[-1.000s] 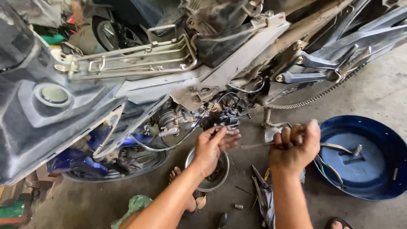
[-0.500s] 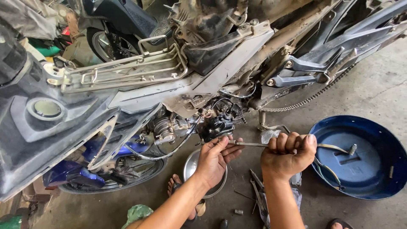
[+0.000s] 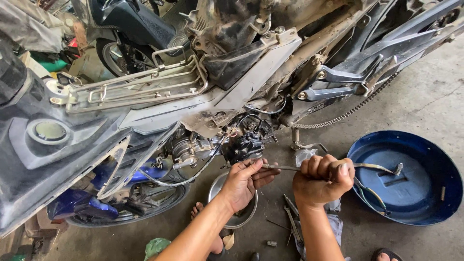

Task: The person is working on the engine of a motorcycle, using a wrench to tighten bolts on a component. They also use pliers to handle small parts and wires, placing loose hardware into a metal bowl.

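A dusty motorbike (image 3: 251, 72) stands in front of me with its black engine part (image 3: 246, 145) exposed low down. My right hand (image 3: 323, 180) is clenched around the shaft of a long metal wrench (image 3: 285, 168) that lies level and points left toward the engine. My left hand (image 3: 244, 183) holds the wrench's far end with its fingertips, just below the black engine part. A round metal bowl (image 3: 241, 220) sits on the floor under my left hand.
A blue round pan (image 3: 411, 203) on the right holds a socket tool and small parts. Pliers and loose bits (image 3: 292, 222) lie on the concrete floor. A drive chain (image 3: 338, 118) hangs at right. My sandalled foot (image 3: 198, 212) is beside the bowl.
Both hands and the wrench have shifted slightly down and left along the engine; the view has moved closer and the left fingers now pinch the wrench tip.
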